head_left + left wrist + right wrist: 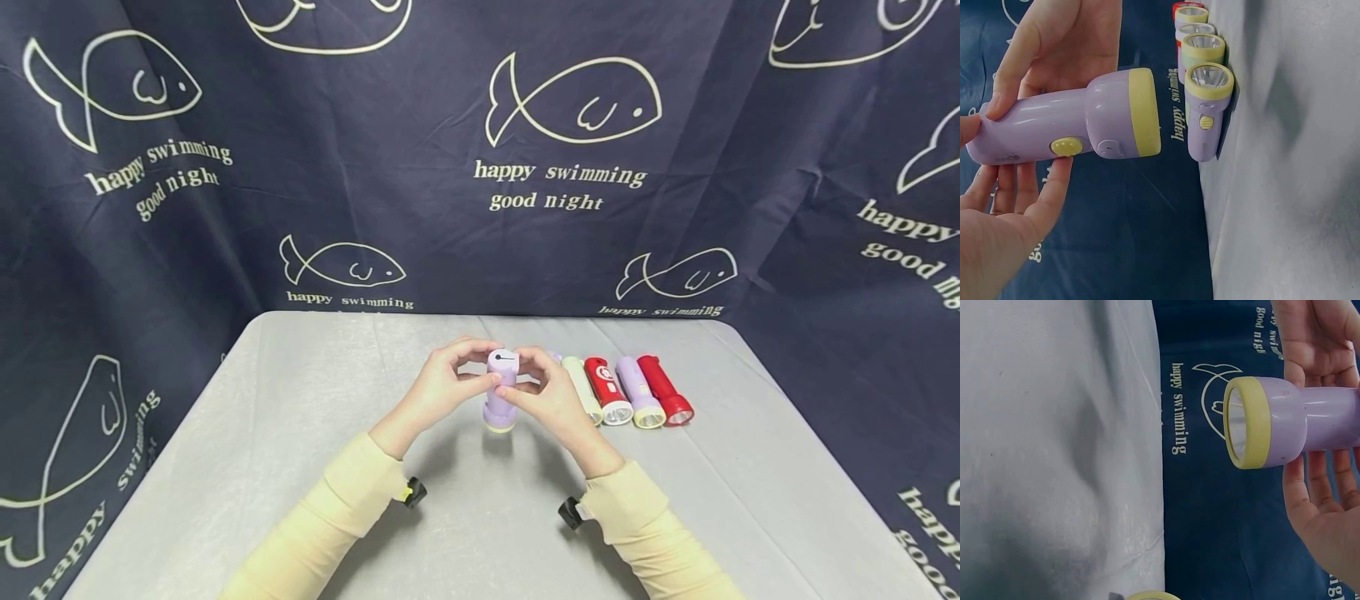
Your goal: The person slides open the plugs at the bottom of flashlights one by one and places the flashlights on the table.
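Note:
A lavender flashlight with a pale yellow rim hangs lens-down above the table, between both hands. My left hand holds it from the left, thumb and fingers on the barrel. From the other side my right hand grips it near the tail end. The left wrist view shows the flashlight's yellow ribbed switch with a fingertip of the left hand close by it. In the right wrist view the clear lens shows, unlit.
To the right lie several flashlights in a row: a second lavender one, a pale green one, a red-and-white one, another lavender one and a red one. A grey-covered table bears them. Behind hangs a dark blue fish-print curtain.

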Tool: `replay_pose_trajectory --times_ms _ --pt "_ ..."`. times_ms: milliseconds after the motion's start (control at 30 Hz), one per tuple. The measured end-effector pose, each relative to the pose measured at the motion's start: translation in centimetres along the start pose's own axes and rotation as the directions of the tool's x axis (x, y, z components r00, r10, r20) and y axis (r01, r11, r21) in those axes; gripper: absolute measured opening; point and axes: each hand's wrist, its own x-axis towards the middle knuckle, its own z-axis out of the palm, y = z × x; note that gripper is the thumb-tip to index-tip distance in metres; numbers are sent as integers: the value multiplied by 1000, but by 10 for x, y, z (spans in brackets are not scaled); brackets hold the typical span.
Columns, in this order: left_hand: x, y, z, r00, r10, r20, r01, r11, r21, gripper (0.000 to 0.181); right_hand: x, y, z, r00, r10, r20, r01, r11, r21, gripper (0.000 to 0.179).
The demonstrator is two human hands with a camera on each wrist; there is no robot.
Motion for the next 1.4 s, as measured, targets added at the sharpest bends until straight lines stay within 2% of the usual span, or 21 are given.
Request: replay_pose_trajectory --times_ms 133,267,433,533,633,767,900,1400 --pt "-1 1 0 1000 -27 -15 28 998 60 35 0 0 0 1000 4 -5 -4 1000 2 43" --pt "-2 6 1 992 -122 -22 123 992 33 31 0 2 0 1000 3 -13 -3 1000 1 43" --pt "-1 13 2 966 -256 -21 253 964 -85 27 0 3 1 1000 12 -16 -12 1000 -14 43" --pt "-1 17 2 952 -307 -16 303 946 -111 27 0 2 1 1000 19 -13 -19 1000 -23 43" --pt "0 19 1 938 -346 -3 343 931 -121 28 -2 -8 3 1000 22 -6 -22 999 -35 42" --pt "1 21 1 924 -382 22 382 915 -133 29 -5 -20 5 1000 12 2 -12 999 -52 40" --pt "3 24 1 917 -396 37 398 909 -127 29 -6 -21 4 1000 1 -7 -2 998 -63 41" --pt "5 24 3 918 -397 25 393 895 -211 26 -8 -27 7 999 -17 -45 12 994 -107 43"
